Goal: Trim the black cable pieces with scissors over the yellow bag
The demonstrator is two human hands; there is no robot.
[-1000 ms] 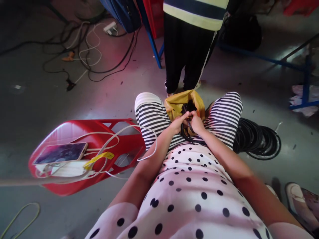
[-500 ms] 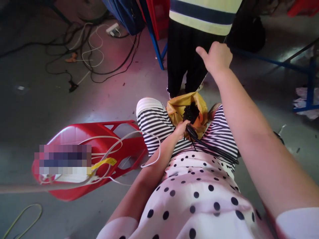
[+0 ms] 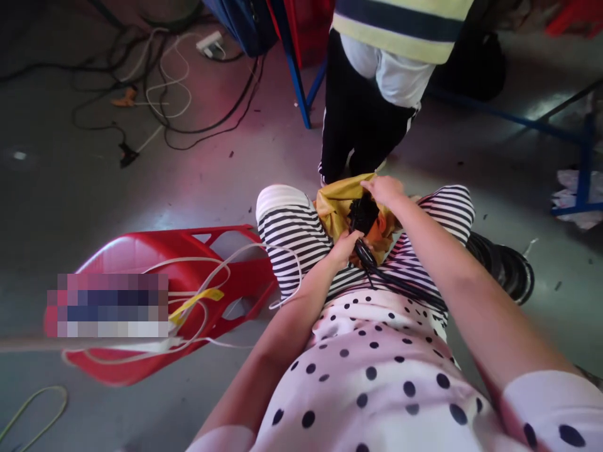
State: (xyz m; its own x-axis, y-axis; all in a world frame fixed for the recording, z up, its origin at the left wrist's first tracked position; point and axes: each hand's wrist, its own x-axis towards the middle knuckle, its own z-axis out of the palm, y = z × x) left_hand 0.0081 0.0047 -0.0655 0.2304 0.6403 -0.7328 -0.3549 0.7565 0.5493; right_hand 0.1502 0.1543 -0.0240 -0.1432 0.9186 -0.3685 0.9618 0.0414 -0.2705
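I sit with a yellow bag (image 3: pixel 336 204) between my striped knees; black parts (image 3: pixel 362 213) fill its mouth. My left hand (image 3: pixel 345 246) is closed on a black cable (image 3: pixel 391 279) that runs from the bag's near edge across my right thigh. My right hand (image 3: pixel 384 188) rests on the bag's far rim, over the black parts, fingers curled down; what they hold is hidden.
A red plastic stool (image 3: pixel 188 276) lies to my left with white cords (image 3: pixel 207 276) on it. Coiled black cables (image 3: pixel 506 267) lie on the floor at my right. Another person's legs (image 3: pixel 358 125) stand just behind the bag. Loose wires (image 3: pixel 155 88) sprawl at the far left.
My right hand first rose high toward the standing person, then came back down onto the bag's far rim. My left hand stayed on the cable.
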